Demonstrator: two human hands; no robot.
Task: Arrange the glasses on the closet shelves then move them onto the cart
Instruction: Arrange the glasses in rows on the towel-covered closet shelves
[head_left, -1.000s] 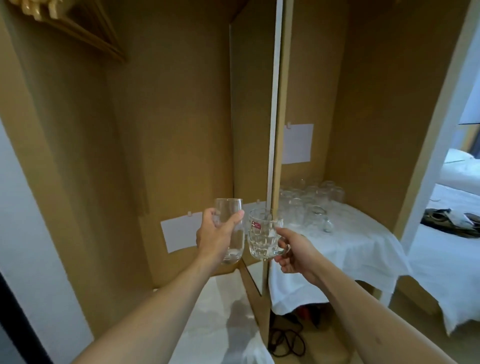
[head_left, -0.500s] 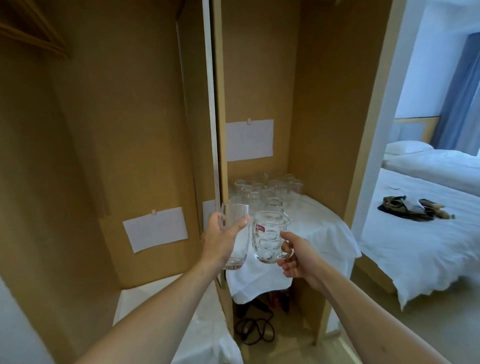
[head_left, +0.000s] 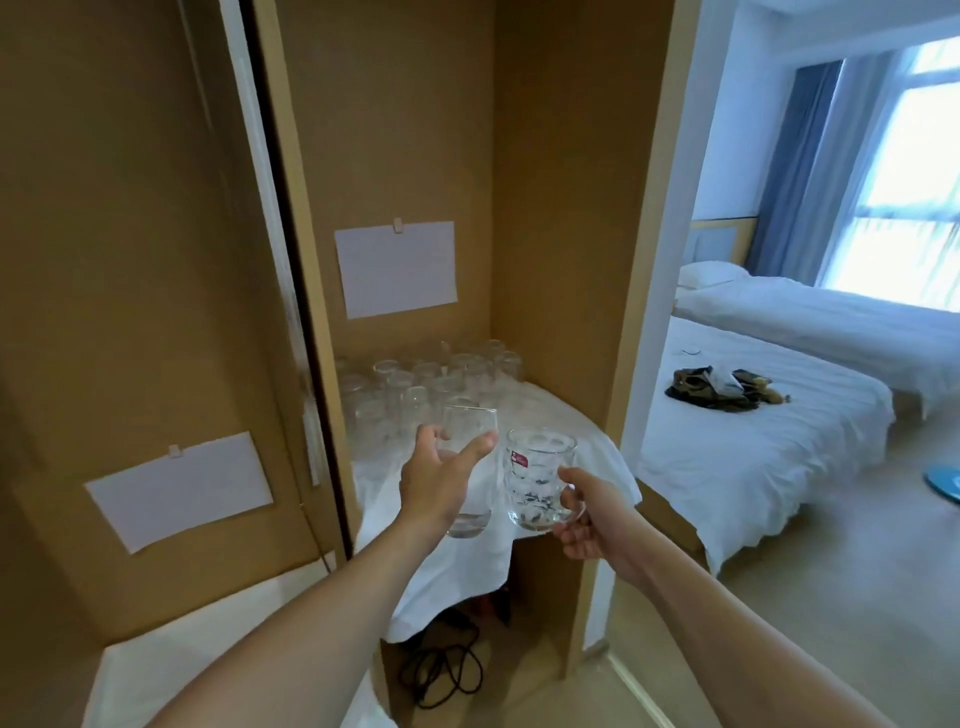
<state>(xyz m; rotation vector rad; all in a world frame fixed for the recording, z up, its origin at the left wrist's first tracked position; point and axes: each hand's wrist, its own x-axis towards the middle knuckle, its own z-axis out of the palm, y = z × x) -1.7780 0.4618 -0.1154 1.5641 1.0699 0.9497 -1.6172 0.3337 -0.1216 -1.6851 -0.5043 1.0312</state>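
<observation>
Holding one glass per hand, both upright, in front of the right closet bay. Our left hand (head_left: 434, 486) wraps a plain clear tall tumbler (head_left: 469, 470), thumb across the front, fingers curled round the back; our right hand (head_left: 582, 519) grips the side, probably the handle, of a clear dimpled glass mug with a small red sticker (head_left: 540, 478). The two glasses sit just beside each other, mug to the right, long axes vertical, rims up. Straight ahead and slightly below them is the white-cloth-covered shelf (head_left: 566, 415), with a cluster of clear empty glasses (head_left: 431, 384) packed toward its back-left corner. The bare cloth at the front and right is nearest both hands, so we judge the coming move to be a short forward-and-down set-down there; the right hand has the clearer line to the open right side, while the left hand faces the cluster directly and risks clinking into it. A brown vertical closet divider panel (head_left: 306, 322) stands left of the shelf, and a second white-covered lower shelf (head_left: 156, 670) lies in the left bay. White paper sheets (head_left: 397, 267) are clipped to the back walls. A black cable (head_left: 441, 670) lies on the floor under the shelf. No cart in view; beds (head_left: 753, 441) to the right.
</observation>
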